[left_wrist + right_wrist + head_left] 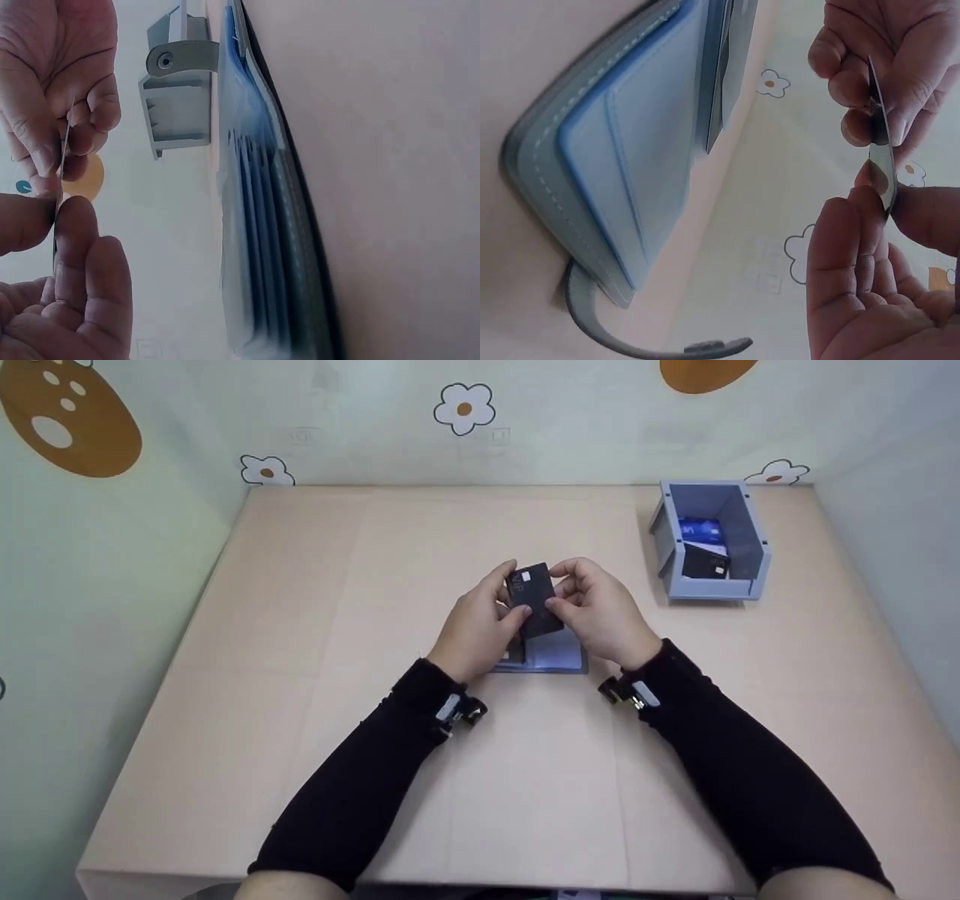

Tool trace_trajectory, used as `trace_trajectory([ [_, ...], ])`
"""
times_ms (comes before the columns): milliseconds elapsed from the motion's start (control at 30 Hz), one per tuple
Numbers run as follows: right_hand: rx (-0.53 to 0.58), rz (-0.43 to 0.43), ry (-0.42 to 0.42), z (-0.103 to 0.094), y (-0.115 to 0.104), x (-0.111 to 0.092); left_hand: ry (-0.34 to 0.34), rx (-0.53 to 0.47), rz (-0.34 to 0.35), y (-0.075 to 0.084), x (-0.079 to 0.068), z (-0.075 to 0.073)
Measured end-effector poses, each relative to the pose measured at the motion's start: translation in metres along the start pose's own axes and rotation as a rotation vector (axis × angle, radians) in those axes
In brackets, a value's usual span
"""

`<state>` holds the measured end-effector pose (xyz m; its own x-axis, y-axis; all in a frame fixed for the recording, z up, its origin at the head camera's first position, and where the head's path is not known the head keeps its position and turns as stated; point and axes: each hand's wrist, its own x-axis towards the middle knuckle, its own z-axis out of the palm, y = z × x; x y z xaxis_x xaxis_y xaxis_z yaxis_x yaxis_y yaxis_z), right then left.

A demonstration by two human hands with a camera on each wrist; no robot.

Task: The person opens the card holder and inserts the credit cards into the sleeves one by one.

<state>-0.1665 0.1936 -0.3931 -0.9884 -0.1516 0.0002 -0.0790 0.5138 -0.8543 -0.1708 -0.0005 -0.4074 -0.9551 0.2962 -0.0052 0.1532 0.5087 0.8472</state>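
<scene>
A black card (535, 604) with "VIP" lettering and a pale chip mark is held up by both hands. My left hand (480, 622) pinches its left side between thumb and fingers. On the opposite side, my right hand (604, 611) pinches the right edge. Both wrist views show the thin card (882, 169) nearly edge-on. Below the hands lies an opened blue-grey card wallet (559, 652), partly hidden by them in the head view. Its clear sleeves (259, 247) stand layered, and a snap strap (592, 322) sticks out from its right side.
A grey open-front bin (716, 589) stands at the table's back right, holding a blue card (699, 529) and a black card (703, 562). Pale walls with flower prints border the table's (300, 585) back and sides.
</scene>
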Motion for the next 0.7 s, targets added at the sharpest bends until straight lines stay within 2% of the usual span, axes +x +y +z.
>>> trace_trajectory([
  [133,-0.098,-0.018,-0.055,-0.005,0.000,0.000,0.009,-0.032,0.004,-0.001,0.000,0.000],
  [333,-0.344,-0.027,-0.162,-0.017,0.002,0.001,0.051,-0.015,-0.017,-0.002,0.001,-0.002],
  [433,-0.426,-0.011,-0.220,-0.022,0.003,0.001,0.060,0.001,-0.030,-0.003,0.001,-0.003],
  [700,-0.584,-0.010,-0.301,-0.025,0.005,0.001,0.078,0.114,-0.059,-0.004,0.002,-0.004],
])
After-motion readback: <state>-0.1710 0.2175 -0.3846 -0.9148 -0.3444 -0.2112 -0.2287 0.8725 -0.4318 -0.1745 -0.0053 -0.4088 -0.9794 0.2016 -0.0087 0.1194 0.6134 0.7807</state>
